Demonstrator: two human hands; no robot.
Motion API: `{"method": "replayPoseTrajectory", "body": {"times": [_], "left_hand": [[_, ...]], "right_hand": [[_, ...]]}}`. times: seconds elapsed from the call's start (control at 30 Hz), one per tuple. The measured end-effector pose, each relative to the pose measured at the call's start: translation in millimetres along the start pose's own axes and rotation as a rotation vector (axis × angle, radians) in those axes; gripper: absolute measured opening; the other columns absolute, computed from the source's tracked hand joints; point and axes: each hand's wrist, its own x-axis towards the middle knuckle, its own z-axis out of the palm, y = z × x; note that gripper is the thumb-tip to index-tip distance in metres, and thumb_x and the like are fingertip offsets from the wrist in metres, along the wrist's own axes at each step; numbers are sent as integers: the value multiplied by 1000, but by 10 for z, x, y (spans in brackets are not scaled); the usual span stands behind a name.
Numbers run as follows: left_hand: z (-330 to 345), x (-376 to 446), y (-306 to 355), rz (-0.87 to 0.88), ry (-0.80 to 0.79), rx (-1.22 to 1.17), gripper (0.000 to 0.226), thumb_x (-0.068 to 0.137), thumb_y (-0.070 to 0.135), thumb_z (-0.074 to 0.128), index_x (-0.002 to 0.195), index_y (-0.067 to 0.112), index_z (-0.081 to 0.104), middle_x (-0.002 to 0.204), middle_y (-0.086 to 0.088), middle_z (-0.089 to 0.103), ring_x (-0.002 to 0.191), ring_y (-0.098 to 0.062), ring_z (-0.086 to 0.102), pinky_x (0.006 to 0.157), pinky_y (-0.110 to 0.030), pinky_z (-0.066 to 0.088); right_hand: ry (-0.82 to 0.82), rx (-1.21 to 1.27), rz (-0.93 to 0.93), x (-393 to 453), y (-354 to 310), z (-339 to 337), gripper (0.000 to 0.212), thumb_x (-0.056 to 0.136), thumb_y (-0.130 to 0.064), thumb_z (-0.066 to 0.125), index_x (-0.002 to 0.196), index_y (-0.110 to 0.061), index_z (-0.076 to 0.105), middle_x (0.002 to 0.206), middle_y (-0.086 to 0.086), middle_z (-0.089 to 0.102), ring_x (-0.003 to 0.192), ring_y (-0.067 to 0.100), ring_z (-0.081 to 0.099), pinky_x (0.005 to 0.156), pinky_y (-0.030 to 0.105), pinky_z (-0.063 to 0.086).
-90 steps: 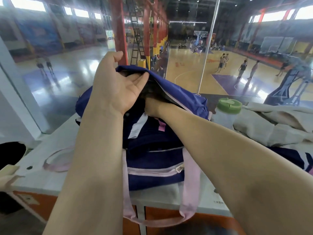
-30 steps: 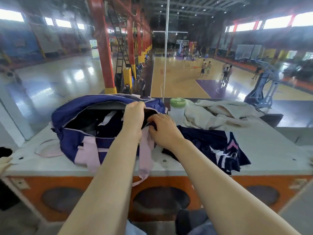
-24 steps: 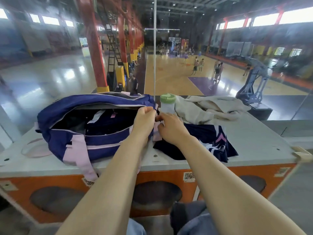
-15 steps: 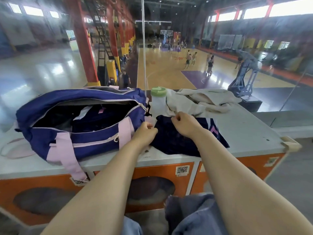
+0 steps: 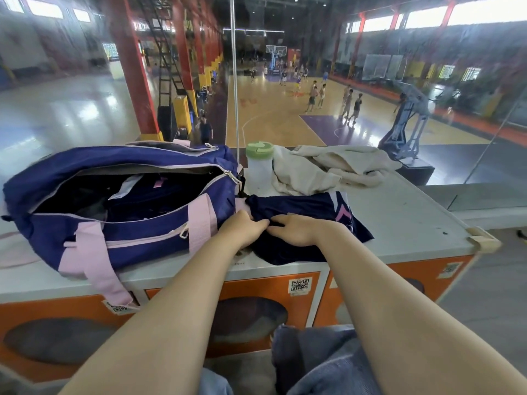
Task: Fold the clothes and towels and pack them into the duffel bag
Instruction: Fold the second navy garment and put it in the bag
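Note:
A navy duffel bag (image 5: 142, 223) with pink straps lies on the grey counter top (image 5: 407, 223), its top zip open and dark clothes inside. Right of the bag lies a navy garment (image 5: 302, 206) with pink and white trim. My left hand (image 5: 242, 228) and my right hand (image 5: 299, 229) are side by side on the garment's near edge, fingers curled into the fabric and pinching it. A crumpled beige towel or garment (image 5: 328, 169) lies behind it.
A clear bottle with a green lid (image 5: 259, 166) stands between the bag and the beige cloth. A glass pane rises right behind the counter, with a basketball hall below. The counter's front is orange (image 5: 256, 292). My knees are under the counter edge.
My right hand came out of the bag and my left let the bag's flap go. Both hands moved right and down onto the navy garment and took hold of it.

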Motion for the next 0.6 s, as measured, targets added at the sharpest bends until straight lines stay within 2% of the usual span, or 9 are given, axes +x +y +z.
{"method": "replayPoseTrajectory", "body": {"times": [0.17, 0.27, 0.33, 0.4, 0.53, 0.6], "left_hand": [[-44, -10, -11, -6, -20, 144, 66, 87, 64, 49, 117, 6, 59, 106, -12, 67, 89, -26, 62, 61, -29, 41], [-5, -69, 29, 7, -22, 255, 68, 85, 67, 52, 114, 7, 61, 102, -12, 68, 90, -28, 64, 67, -29, 45], [43, -75, 44, 32, -17, 292, 62, 85, 63, 56, 116, 9, 62, 106, -13, 68, 95, -30, 64, 74, -31, 48], [62, -62, 48, 39, -21, 292, 51, 87, 54, 57, 112, 10, 64, 105, -13, 68, 93, -30, 63, 74, -32, 49], [53, -80, 42, 64, -10, 311, 32, 90, 36, 55, 95, 5, 63, 81, -10, 60, 76, -27, 58, 58, -30, 37], [58, -92, 50, 73, 7, 317, 28, 91, 35, 54, 90, 8, 60, 82, -9, 58, 78, -27, 57, 59, -30, 38]], "right_hand": [[19, 230, -68, -97, 28, -46, 61, 99, -58, 33, 151, -27, 34, 157, -2, 32, 144, 20, 28, 118, 39, 21], [152, 324, -67, -101, 63, -42, 49, 104, -40, 35, 149, -22, 39, 154, 0, 37, 142, 20, 32, 116, 35, 24], [208, 341, -72, -81, 111, -29, 45, 104, -22, 36, 148, -18, 40, 153, 2, 38, 141, 20, 34, 112, 29, 25], [245, 384, -86, -62, 172, -6, 44, 102, -12, 38, 145, -16, 44, 150, 2, 44, 138, 18, 38, 107, 24, 28], [336, 413, -84, -47, 303, 16, 39, 98, -13, 49, 137, -16, 54, 140, 2, 54, 131, 17, 48, 108, 26, 35], [317, 330, -71, -59, 338, -29, 42, 96, -17, 54, 139, -18, 51, 142, 1, 52, 132, 19, 47, 110, 29, 35]]}}
